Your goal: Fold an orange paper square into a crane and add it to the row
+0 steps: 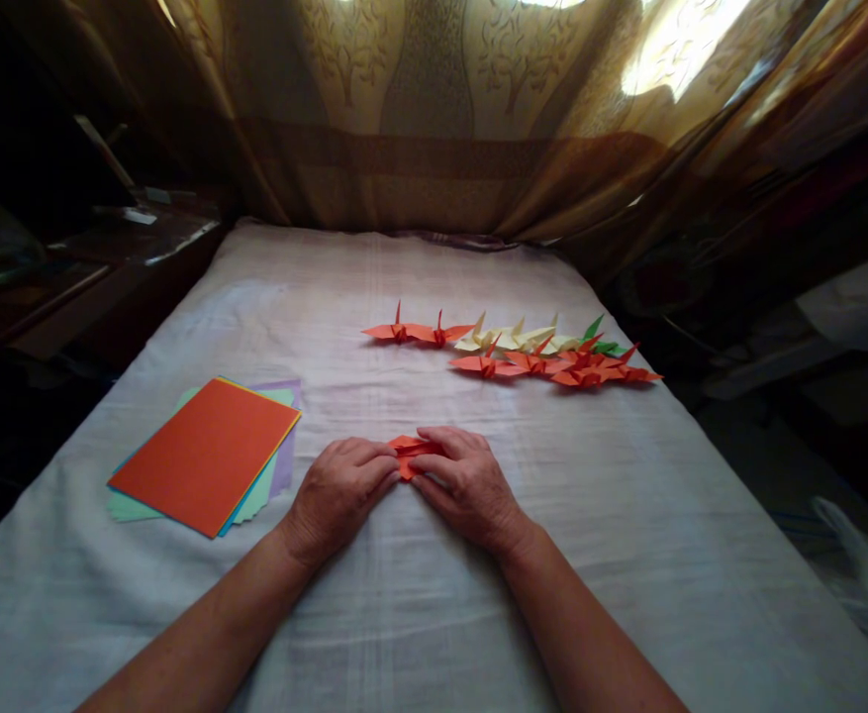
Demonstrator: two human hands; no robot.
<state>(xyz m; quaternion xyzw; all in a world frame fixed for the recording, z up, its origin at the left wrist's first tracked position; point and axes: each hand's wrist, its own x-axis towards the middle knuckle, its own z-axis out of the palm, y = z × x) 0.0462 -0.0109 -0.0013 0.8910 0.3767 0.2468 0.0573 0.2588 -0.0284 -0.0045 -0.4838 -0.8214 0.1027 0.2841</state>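
A small piece of folded orange paper (406,465) lies on the cloth-covered surface between my two hands, partly hidden under the fingers. My left hand (345,485) grips its left side, with thumb and fingers pressed together at the edge. On the opposite side, my right hand (467,480) holds it between the thumb below and curled fingers above. Folds and a raised flap show in the gap between the hands.
To the left is a stack of coloured paper sheets (207,456), orange on top. Farther back on the right stand several folded paper cranes (485,367) in orange, cream and green. The white cloth (404,277) reaches a patterned curtain (434,119). Dark furniture flanks the left side.
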